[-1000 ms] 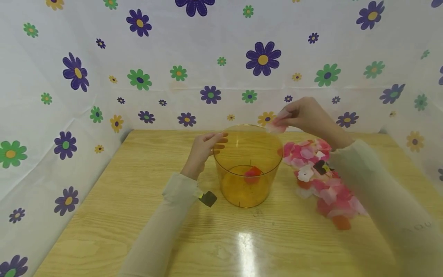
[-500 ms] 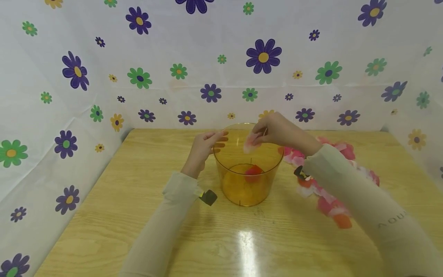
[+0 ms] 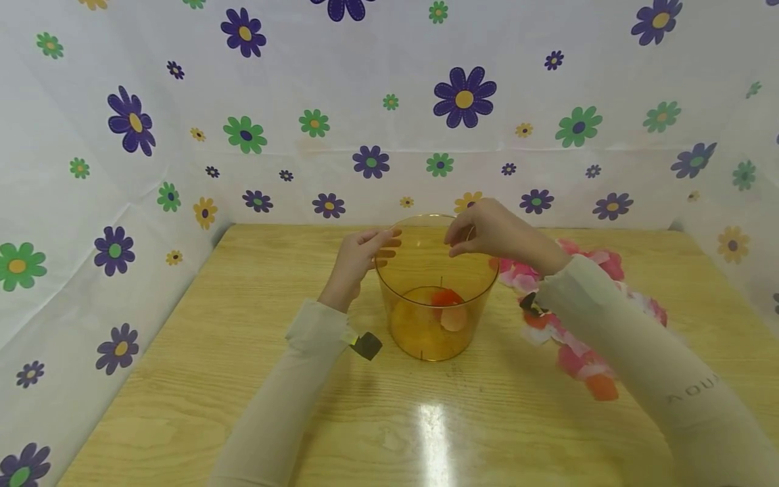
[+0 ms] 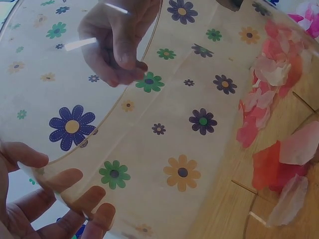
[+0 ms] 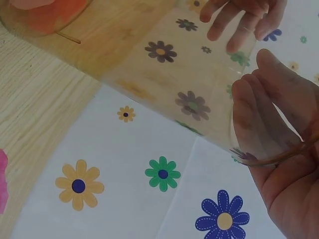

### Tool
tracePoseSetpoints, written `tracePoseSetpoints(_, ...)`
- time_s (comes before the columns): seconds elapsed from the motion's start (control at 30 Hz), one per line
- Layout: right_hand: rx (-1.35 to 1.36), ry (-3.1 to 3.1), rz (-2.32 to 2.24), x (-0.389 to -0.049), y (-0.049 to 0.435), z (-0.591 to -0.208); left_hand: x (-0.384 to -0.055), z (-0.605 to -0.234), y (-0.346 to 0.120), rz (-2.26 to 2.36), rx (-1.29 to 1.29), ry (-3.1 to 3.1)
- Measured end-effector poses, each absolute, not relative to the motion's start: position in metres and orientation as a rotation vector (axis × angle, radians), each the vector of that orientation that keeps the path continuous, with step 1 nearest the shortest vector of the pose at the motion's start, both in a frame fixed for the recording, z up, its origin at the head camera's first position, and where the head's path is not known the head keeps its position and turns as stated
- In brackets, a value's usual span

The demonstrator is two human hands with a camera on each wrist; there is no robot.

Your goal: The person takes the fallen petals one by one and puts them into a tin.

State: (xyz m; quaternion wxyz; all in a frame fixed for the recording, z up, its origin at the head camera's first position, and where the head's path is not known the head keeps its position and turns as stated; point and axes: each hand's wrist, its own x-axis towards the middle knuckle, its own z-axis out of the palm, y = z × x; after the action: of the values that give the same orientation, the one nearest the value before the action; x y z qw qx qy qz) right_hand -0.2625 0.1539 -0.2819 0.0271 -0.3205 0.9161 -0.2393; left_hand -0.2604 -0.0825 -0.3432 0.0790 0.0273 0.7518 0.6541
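A see-through orange bucket (image 3: 404,338) stands upright on the wooden table. My left hand (image 3: 353,264) holds its left rim, and in the left wrist view the fingers (image 4: 89,199) show through the plastic. Over the mouth, at the right rim, my right hand (image 3: 496,230) hovers with loosely bent fingers and nothing between them. On the bucket floor lie a red petal (image 3: 447,296) and a pale peach petal (image 3: 453,318); a whitish petal (image 4: 289,201) also shows in the left wrist view. Right of the bucket lies a heap of pink, white and red petals (image 3: 575,355), partly hidden by the right forearm.
A white cloth with printed flowers (image 3: 292,145) hangs behind the table and along both sides. Bare wood (image 3: 243,338) shows left of the bucket. A dark square tag (image 3: 367,346) sits at the left cuff and another dark tag (image 3: 531,304) at the right cuff.
My right hand has moved left and down from beside the bucket to above its mouth and let go of a pale petal, which now lies inside. The left hand has stayed put.
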Motion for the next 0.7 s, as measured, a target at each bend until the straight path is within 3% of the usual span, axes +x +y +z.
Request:
tracePoseSetpoints(0.37, -0.867, 2.984, -0.873, -0.247, 0.197, -0.263, -0.260, -0.343, -0.083, 1.953, 0.082, 2.257)
tracePoseSetpoints(0.7, -0.496, 3.022, -0.721, -0.245, 0.267, -0.278, -0.260, -0.341, -0.085, 1.949, 0.078, 2.256)
